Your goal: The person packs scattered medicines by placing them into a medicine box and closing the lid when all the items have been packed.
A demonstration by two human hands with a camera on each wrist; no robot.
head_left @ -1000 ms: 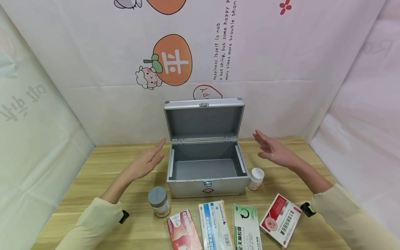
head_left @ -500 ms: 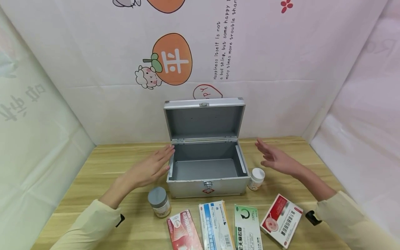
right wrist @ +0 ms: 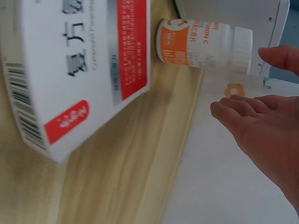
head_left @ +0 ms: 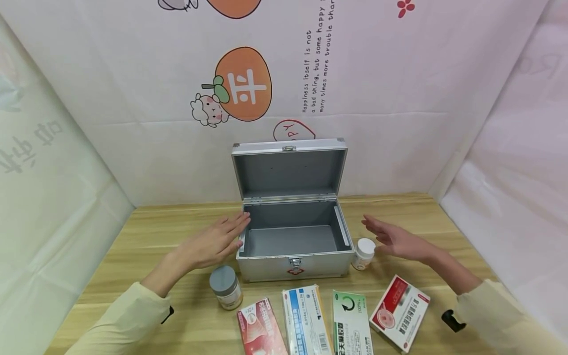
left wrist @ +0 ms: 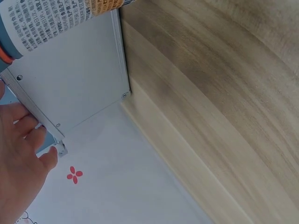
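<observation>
Two hands flank the metal case (head_left: 266, 268), fingers extended on both. Left hand (head_left: 213, 244): fingers nearly straight, tips overlapping the case's left rim in the head view; contact cannot be told. Right hand (head_left: 401, 241): fingers relaxed, beside the white bottle (head_left: 364, 254); the right wrist view shows a gap between thumb and bottle cap.

Case position: near the middle of the bench (head_left: 168, 222)'s back edge, lid (head_left: 290, 172) raised toward the white cloth (head_left: 377, 74) behind, grey floor visible inside. White bottle upright just beside the case's front right corner, label reading "VITAMIN C". Grey-lidded jar (head_left: 225, 283) upright off the case's front left corner, on the bench below the left wrist.

Four cartons lie flat on the bench, on the side of the case away from the back edge. Order, from the bench's left edge toward its right: pink carton (head_left: 262, 328), blue-and-white carton (head_left: 307, 320), green-and-white carton (head_left: 352, 320), red-and-white carton (head_left: 399, 313). Last one is set askew, nearest the right sleeve (head_left: 497, 305).
</observation>
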